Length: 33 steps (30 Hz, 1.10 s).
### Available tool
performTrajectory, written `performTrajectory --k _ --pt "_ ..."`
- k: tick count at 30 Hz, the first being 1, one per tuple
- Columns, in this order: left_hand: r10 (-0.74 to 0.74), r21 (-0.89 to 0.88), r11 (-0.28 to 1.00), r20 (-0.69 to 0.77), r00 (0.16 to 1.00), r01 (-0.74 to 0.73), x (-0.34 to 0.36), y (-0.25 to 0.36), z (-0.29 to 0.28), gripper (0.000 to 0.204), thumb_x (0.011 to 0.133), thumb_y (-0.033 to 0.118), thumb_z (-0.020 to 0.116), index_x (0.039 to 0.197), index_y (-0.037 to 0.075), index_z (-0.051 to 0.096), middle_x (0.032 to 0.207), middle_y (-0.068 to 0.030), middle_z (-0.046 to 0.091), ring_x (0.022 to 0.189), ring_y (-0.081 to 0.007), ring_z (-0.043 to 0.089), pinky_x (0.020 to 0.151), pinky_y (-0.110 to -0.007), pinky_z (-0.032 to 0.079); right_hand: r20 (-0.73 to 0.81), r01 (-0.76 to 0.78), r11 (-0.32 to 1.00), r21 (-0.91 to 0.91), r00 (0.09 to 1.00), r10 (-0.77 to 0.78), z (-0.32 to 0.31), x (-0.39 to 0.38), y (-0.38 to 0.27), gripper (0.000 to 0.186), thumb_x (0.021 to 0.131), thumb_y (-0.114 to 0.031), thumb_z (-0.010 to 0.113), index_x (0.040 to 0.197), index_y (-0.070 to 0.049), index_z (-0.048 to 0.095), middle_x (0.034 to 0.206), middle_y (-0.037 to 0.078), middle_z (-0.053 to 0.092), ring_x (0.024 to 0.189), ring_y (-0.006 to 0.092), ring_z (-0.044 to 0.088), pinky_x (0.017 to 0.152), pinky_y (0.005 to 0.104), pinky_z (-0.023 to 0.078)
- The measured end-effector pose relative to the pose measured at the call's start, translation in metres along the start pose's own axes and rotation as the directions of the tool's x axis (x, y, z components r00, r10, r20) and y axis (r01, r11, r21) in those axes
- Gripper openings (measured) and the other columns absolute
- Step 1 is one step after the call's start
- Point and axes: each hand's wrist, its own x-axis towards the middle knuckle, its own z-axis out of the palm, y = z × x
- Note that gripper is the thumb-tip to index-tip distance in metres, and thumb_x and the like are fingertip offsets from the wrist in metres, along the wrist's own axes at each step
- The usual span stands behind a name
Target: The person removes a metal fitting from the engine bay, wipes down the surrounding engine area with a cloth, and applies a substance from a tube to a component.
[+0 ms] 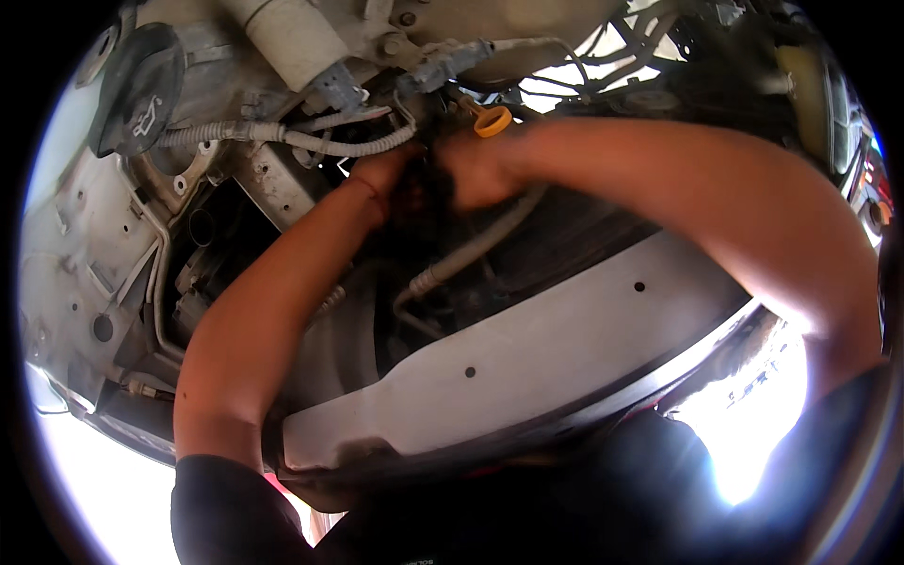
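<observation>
My left hand (381, 177) and my right hand (476, 171) meet deep in an engine bay, close together at a dark gap. Shadow and blur hide the fingers of both, so what they touch or hold cannot be made out. Just above my right wrist stands a dipstick's orange ring handle (492, 121). A grey corrugated wiring sleeve (282, 137) runs to the area above my left hand. Over the hands sits a grey electrical connector (443, 68) with wires.
A black oil filler cap (141, 104) is at the upper left. A pale metal panel (527, 348) with round holes crosses the front below my forearms. A hose (476, 247) slants under my right hand. A beige cylinder (287, 38) hangs at the top.
</observation>
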Motion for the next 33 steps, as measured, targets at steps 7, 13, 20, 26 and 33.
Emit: performTrajectory --k 7,13,20,26,33 --pt "0.052 0.097 0.994 -0.103 0.993 -0.042 -0.030 0.010 0.021 0.032 0.084 0.031 0.069 0.105 0.007 0.061 0.093 -0.0078 0.061 0.084 -0.0237 0.062 0.069 -0.039 0.056 0.075 -0.306 0.944 -0.120 0.946 0.316 -0.006 -0.006 0.017 0.029 0.078 -0.022 0.058 0.099 -0.003 0.064 0.092 0.019 0.067 0.087 0.0285 0.066 0.076 0.0368 0.051" --pt "0.123 0.202 0.972 0.012 0.992 -0.122 -0.028 0.002 0.008 0.037 0.082 0.030 0.072 0.105 0.003 0.062 0.094 -0.0116 0.062 0.079 -0.0242 0.065 0.074 -0.039 0.057 -0.061 -0.066 0.888 -0.455 0.997 0.043 0.008 0.000 0.037 0.021 0.081 -0.015 0.056 0.090 0.001 0.066 0.092 0.018 0.067 0.088 0.0298 0.067 0.070 0.0372 0.054" --pt "0.696 0.982 0.000 0.135 0.705 -0.189 -0.020 -0.003 -0.001 0.040 0.074 0.034 0.070 0.103 0.007 0.065 0.101 -0.0175 0.066 0.090 -0.0339 0.065 0.079 -0.042 0.053 -0.010 -0.169 0.946 0.277 0.984 0.178 -0.007 -0.010 -0.013 0.048 0.074 -0.037 0.068 0.103 0.000 0.063 0.100 0.021 0.066 0.094 0.0354 0.064 0.084 0.0415 0.050" --pt "0.676 0.992 -0.071 0.127 0.726 -0.107 -0.045 0.013 0.011 0.040 0.073 0.036 0.072 0.102 0.009 0.067 0.098 -0.0157 0.068 0.089 -0.0325 0.066 0.079 -0.041 0.054 -0.045 -0.284 0.957 0.053 0.957 0.287 0.010 0.007 0.053 0.020 0.079 -0.020 0.057 0.084 -0.002 0.065 0.078 0.015 0.067 0.081 0.0304 0.067 0.067 0.0359 0.052" --pt "0.638 0.996 -0.071 0.090 0.764 -0.058 -0.046 0.021 0.007 0.041 0.072 0.044 0.069 0.091 0.008 0.071 0.093 -0.0146 0.069 0.088 -0.0308 0.067 0.079 -0.040 0.054 0.131 -0.100 0.891 -0.442 0.976 0.174 -0.025 -0.017 -0.024 0.031 0.084 -0.026 0.053 0.095 -0.001 0.068 0.093 0.017 0.068 0.088 0.0313 0.067 0.077 0.0379 0.052"
